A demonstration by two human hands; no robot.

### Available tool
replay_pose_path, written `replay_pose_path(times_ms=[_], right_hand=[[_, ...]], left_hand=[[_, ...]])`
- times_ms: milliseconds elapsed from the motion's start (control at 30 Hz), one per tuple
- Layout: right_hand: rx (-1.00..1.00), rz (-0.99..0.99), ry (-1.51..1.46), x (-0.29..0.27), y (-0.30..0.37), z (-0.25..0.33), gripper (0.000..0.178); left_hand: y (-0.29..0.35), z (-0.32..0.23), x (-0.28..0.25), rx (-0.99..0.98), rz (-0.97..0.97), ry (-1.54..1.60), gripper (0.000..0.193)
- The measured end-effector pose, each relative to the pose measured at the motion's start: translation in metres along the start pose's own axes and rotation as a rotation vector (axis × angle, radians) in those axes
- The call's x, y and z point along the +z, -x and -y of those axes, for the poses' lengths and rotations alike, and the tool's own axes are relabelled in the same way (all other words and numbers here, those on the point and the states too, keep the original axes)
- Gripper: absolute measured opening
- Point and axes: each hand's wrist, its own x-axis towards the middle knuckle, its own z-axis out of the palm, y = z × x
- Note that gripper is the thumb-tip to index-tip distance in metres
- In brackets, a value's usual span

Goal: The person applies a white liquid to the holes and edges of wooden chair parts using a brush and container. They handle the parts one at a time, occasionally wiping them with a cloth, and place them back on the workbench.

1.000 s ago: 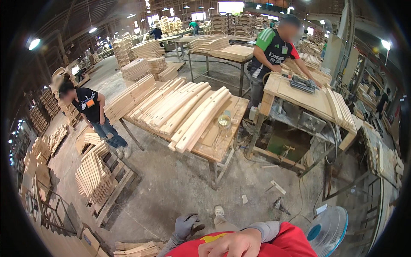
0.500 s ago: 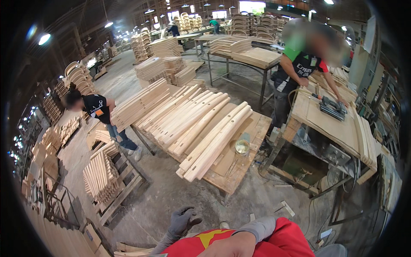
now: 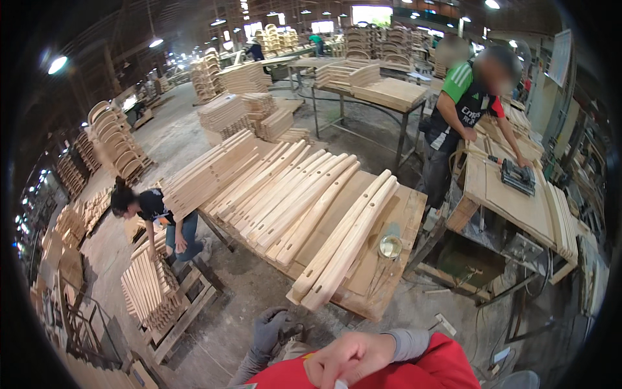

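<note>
A wide wooden work surface (image 3: 382,285) fills the middle of the scene, its near right part bare. On it lie long curved pale wooden slats (image 3: 285,201), side by side in rows that run from near right to far left. Two more curved slats (image 3: 346,243) lie apart from the rows, toward the right, their near ends reaching the near edge. Just right of these two sits a small round clear glass dish (image 3: 390,246).

Far right, a person in a dark shirt with green shoulders (image 3: 463,104) leans over a second wooden surface (image 3: 518,207), hands on a dark sanding machine (image 3: 517,175). To the left, another person in a black top (image 3: 152,211) bends over a low stack of slats on a pallet (image 3: 152,295).

At the near edge, the right hand (image 3: 346,360) is bare, with a grey cuff and red sleeve; its fingers are curled in, pinching a small white scrap. The left hand (image 3: 271,330), in a grey work glove, hangs low over the concrete floor (image 3: 259,295), fingers loosely bent and holding nothing. Both hands are near, short of the surface.
</note>
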Motion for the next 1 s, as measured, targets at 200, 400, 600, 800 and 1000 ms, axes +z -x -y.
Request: replay_pose_path(times_ms=[200,400,600,800,1000], right_hand=[[-0.290,-0.139,0.156,-0.057,-0.106,0.001,0.028],[-0.375,-0.243,0.140,-0.115,-0.174,-0.021,0.015],[-0.389,-0.539,0.044,-0.141,-0.210,-0.033,0.014],[-0.479,-0.613,0.238,-0.129,-0.228,-0.006,0.020],[-0.567,-0.610,0.321,-0.118,-0.210,-0.015,0.016]], left_hand=[[-0.085,-0.104,-0.034,-0.110,0.068,-0.026,0.021],[-0.172,-0.151,-0.093,0.039,0.237,-0.268,0.022],[-0.227,-0.180,-0.096,-0.004,0.466,-0.290,0.021],[-0.242,-0.194,-0.062,-0.229,0.524,-0.047,0.019],[-0.241,-0.203,-0.035,0.070,0.753,-0.344,0.019]])
